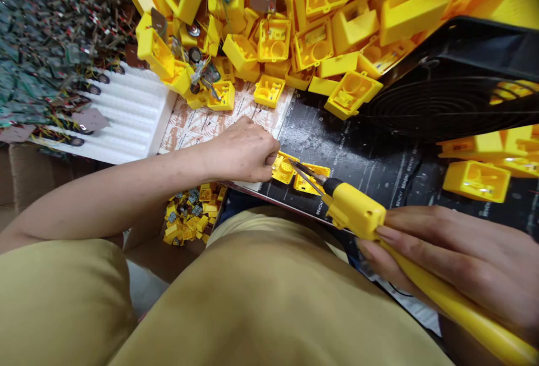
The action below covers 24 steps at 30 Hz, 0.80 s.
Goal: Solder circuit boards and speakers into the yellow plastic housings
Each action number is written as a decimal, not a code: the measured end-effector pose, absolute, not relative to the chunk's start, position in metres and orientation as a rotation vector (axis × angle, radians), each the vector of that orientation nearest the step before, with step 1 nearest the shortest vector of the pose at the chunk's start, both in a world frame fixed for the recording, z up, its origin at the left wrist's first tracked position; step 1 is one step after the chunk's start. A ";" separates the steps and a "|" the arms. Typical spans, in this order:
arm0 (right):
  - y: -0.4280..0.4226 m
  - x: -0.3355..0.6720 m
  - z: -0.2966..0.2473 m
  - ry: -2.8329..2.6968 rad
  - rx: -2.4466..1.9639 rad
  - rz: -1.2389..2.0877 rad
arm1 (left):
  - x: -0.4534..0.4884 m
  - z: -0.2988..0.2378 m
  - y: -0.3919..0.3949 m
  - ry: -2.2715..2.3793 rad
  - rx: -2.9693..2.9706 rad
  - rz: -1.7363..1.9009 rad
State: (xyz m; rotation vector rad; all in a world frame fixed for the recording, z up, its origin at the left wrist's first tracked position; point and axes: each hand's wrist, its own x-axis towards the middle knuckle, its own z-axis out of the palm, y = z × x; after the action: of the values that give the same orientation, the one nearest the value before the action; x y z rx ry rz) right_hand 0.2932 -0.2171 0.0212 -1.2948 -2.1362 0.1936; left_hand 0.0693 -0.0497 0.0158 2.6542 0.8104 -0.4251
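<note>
My left hand [244, 151] is closed, its fingers pinching a small yellow plastic housing [283, 167] against the dark work mat [357, 158]. My right hand [458, 259] grips a yellow soldering iron [357, 211] by its handle. The iron's metal tip [301, 170] points left and touches the held housing. A second yellow housing [311, 178] lies just right of the first, under the iron's shaft.
A large heap of yellow housings [311, 18] fills the back. A black fan [455, 85] stands at right. A white foam tray [126, 113] and a pile of circuit boards with wires [42, 35] lie at left. A box of small parts [191, 223] sits below my forearm.
</note>
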 end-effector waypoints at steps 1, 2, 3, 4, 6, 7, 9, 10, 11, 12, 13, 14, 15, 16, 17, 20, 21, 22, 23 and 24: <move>-0.217 0.295 0.021 -2.145 -1.290 0.190 | 0.070 0.016 -0.050 0.812 2.658 -0.434; -0.216 0.296 0.021 -2.159 -1.268 0.180 | 0.070 0.016 -0.049 0.817 2.661 -0.449; -0.215 0.296 0.021 -2.158 -1.262 0.168 | 0.070 0.016 -0.049 0.825 2.662 -0.464; -0.214 0.295 0.021 -2.145 -1.259 0.150 | 0.071 0.016 -0.049 0.830 2.663 -0.477; -0.213 0.293 0.021 -2.092 -1.262 0.135 | 0.072 0.017 -0.050 0.838 2.664 -0.495; -0.213 0.291 0.020 -2.055 -1.278 0.154 | 0.072 0.017 -0.050 0.840 2.667 -0.498; -0.213 0.290 0.018 -2.022 -1.245 0.212 | 0.072 0.017 -0.051 0.846 2.678 -0.497; -0.214 0.289 0.016 -2.012 -1.231 0.234 | 0.072 0.018 -0.052 0.850 2.685 -0.490; -0.214 0.288 0.015 -2.001 -1.233 0.246 | 0.071 0.018 -0.053 0.854 2.691 -0.479; -0.215 0.288 0.014 -1.998 -1.234 0.245 | 0.071 0.018 -0.054 0.858 2.695 -0.466; -0.215 0.287 0.013 -2.005 -1.235 0.240 | 0.070 0.019 -0.055 0.862 2.698 -0.454; -0.215 0.287 0.013 -2.010 -1.246 0.233 | 0.069 0.019 -0.055 0.865 2.701 -0.443; -0.215 0.286 0.013 -2.014 -1.259 0.223 | 0.067 0.020 -0.056 0.864 2.706 -0.431; -0.215 0.286 0.013 -2.019 -1.264 0.206 | 0.064 0.021 -0.056 0.857 2.712 -0.413; -0.215 0.286 0.013 -2.025 -1.268 0.184 | 0.061 0.022 -0.056 0.853 2.718 -0.377; -0.217 0.286 0.011 -2.020 -1.347 0.115 | 0.050 0.019 -0.055 0.879 2.681 -0.133; -0.218 0.286 0.010 -2.001 -1.391 0.106 | 0.047 0.016 -0.054 0.903 2.642 -0.022; -0.219 0.287 0.007 -1.961 -1.427 0.111 | 0.044 0.012 -0.054 0.925 2.599 0.088; -0.220 0.287 0.005 -1.920 -1.440 0.141 | 0.043 0.007 -0.054 0.938 2.563 0.180; -0.221 0.286 0.003 -1.887 -1.435 0.191 | 0.042 0.002 -0.054 0.944 2.540 0.241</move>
State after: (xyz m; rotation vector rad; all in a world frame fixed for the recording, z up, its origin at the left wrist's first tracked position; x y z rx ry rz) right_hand 0.2864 -0.2210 0.0031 -1.4350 -1.8868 0.1907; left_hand 0.0417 -0.0541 0.0020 2.5404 0.9438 0.2415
